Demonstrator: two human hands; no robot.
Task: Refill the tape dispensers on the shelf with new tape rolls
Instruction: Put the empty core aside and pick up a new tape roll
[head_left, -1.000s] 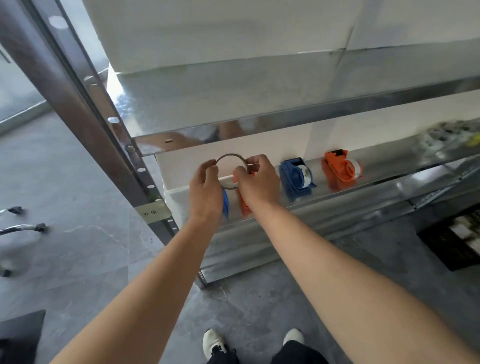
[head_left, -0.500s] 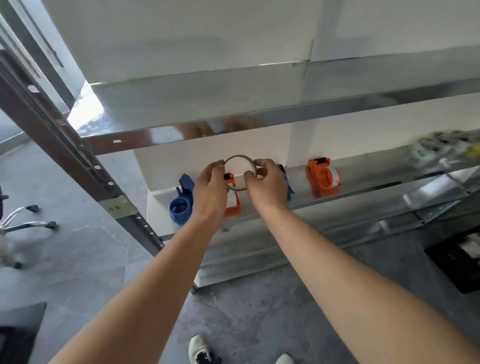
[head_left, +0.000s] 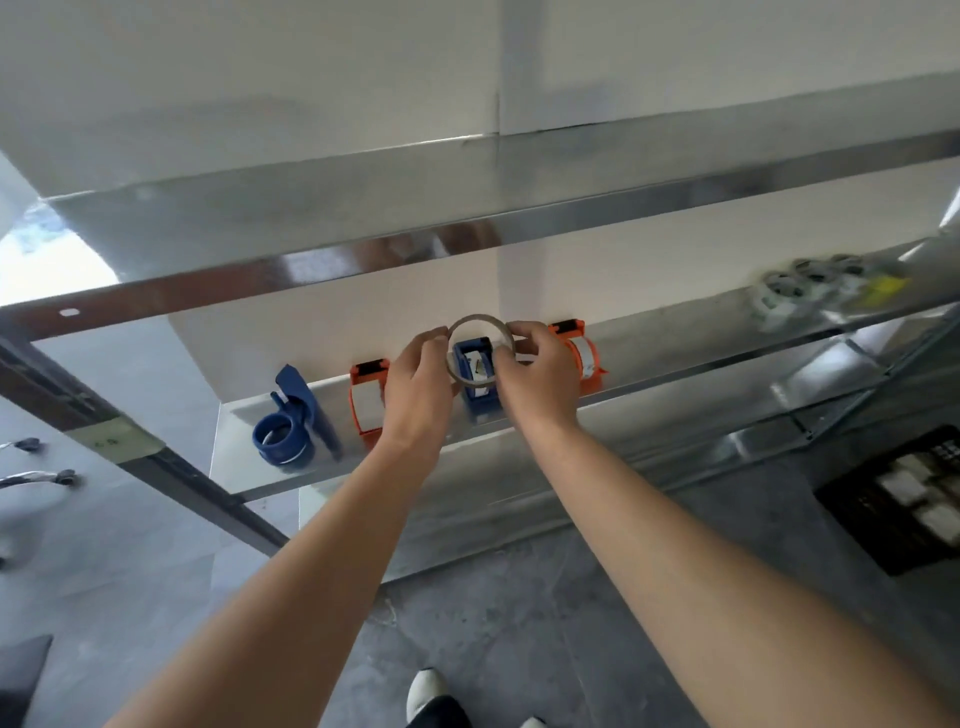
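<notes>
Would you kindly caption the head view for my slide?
Left hand and right hand hold a thin ring in front of four dispensers on the metal shelf.

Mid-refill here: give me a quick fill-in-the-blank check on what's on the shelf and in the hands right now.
1. The shelf carries ____ tape dispensers in a row.
2. The left hand and right hand hold a thin ring in front of the third dispenser from the left, which is ____.
3. The dispenser furthest right is ____.
4. The blurred pack of rolls lies towards the shelf's ____ end.

Missing words: four; blue; orange; right.
</notes>
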